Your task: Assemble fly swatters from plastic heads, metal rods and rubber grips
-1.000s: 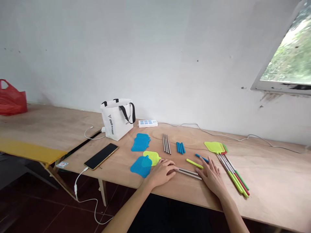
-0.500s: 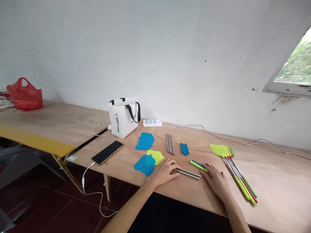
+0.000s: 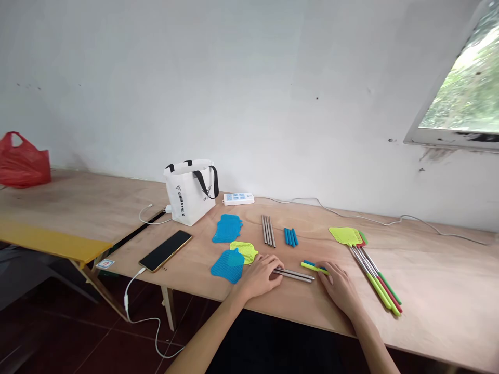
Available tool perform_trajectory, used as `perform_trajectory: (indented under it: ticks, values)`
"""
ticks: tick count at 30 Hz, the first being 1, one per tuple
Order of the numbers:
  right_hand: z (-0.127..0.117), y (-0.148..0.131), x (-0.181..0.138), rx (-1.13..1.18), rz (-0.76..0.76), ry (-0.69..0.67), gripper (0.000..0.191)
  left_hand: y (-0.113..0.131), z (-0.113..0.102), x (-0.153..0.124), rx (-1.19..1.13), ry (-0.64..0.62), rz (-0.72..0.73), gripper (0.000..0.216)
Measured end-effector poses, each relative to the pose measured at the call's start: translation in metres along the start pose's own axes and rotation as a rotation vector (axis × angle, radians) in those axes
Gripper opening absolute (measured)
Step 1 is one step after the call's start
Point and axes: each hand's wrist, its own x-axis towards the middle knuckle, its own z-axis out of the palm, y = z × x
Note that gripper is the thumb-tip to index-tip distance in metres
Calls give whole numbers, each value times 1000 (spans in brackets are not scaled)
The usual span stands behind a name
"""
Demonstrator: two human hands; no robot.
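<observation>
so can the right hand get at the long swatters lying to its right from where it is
Probably yes: the right hand rests flat on the table, and the long swatters lie just to its side with only bare wood between, nothing blocking.

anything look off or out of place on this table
Nothing spilled or broken. The yellow-green mesh swatter head lies askew, overlapping the blue mesh swatter head beside the left hand.
</observation>
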Motion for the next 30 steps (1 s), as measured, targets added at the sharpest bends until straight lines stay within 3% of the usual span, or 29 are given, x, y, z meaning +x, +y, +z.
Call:
perform_trajectory:
  ticks: [10, 13, 17, 25, 30]
  values:
    - [2, 0, 1, -3, 10, 39, 38, 2, 1, 0, 5, 13, -41, 19]
    - [2, -1, 2, 23, -9, 54, 36, -2, 4, 1, 10, 8, -68, 11]
    - [1, -3, 2, 45, -25, 57, 32, -8, 9, 3, 0, -7, -137, 17]
    - [-1, -7, 1, 71, -20, 38, 32, -4, 7, 0, 32, 9, -103, 12]
    - [-1, -8, 1, 69, -7, 36, 31, -2, 6, 0, 67, -5, -125, 22]
